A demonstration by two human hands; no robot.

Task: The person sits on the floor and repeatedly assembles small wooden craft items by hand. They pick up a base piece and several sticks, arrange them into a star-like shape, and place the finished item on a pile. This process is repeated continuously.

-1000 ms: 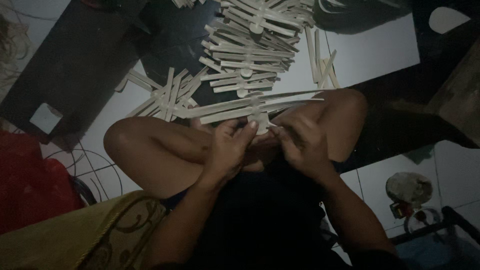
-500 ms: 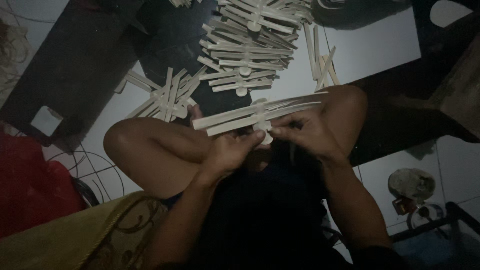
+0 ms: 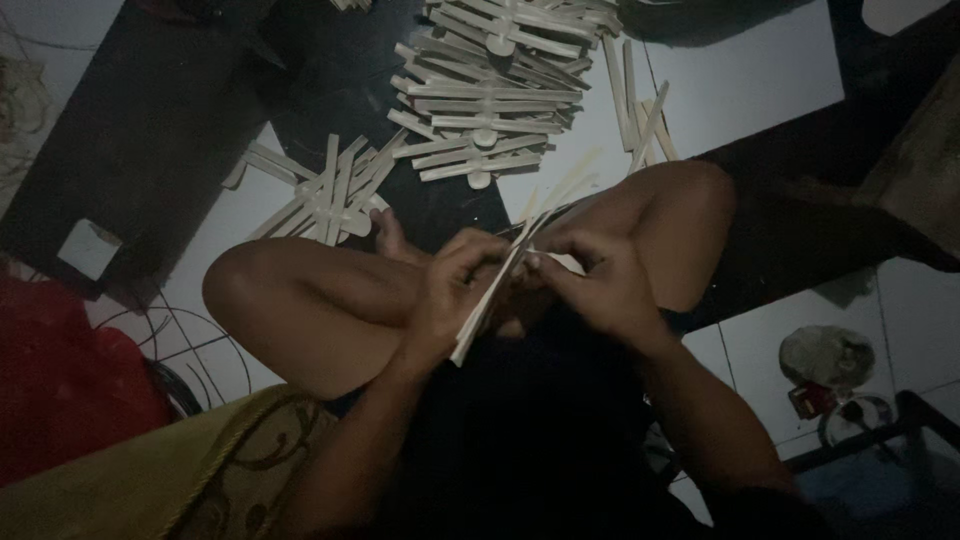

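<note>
Left hand [image 3: 455, 295] and right hand [image 3: 600, 285] both grip the sticks [image 3: 500, 290] at frame centre; uneven pressure could let them fan apart or slip.

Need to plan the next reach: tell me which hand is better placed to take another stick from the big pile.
Right, probably. The right hand sits below the big pile; the left hand grips more of the stick bundle.

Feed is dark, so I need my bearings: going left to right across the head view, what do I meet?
Red cloth → small fan of pale wooden slats → left hand → slat bundle held in both hands → right hand → round grey object on the floor.
</note>
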